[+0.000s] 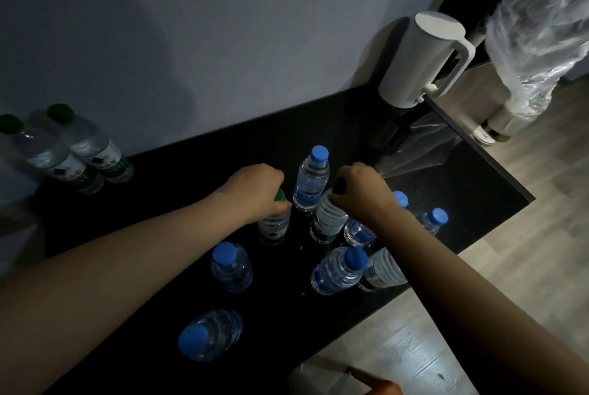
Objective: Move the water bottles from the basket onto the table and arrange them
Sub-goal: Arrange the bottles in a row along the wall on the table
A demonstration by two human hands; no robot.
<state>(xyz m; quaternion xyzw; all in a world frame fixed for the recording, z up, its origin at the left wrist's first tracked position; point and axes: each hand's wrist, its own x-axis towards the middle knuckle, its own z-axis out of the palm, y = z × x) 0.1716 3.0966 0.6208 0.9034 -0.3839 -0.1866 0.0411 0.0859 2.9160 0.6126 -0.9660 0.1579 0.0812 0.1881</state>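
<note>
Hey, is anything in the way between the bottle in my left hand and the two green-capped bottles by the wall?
Nothing visible. Only bare table lies between the bottle in the left hand and that green-capped pair. The blue-capped bottle stands on its other side.

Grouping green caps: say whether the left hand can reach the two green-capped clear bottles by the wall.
Probably yes, once freed: the left hand grips another green-capped bottle; only black tabletop separates it from that pair.

Clear plastic bottles (312, 181) — glossy black table (197, 171)
</note>
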